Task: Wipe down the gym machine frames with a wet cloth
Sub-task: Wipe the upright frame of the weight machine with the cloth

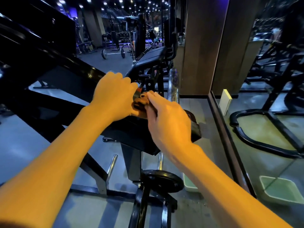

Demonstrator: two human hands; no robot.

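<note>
A small, crumpled brown cloth (139, 103) sits bunched up on top of the shiny black metal machine frame (131, 129); the left hand (113, 94) and right hand (167, 119) both pinch it above that frame.

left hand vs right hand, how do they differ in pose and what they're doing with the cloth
The left hand lies knuckles up, fingers curled over the cloth from the left; the right hand comes in from the right and pinches the cloth's edge with its fingertips. The left hand sits higher and farther along the black frame; the right is nearer the camera. Both hold the same cloth.
</note>
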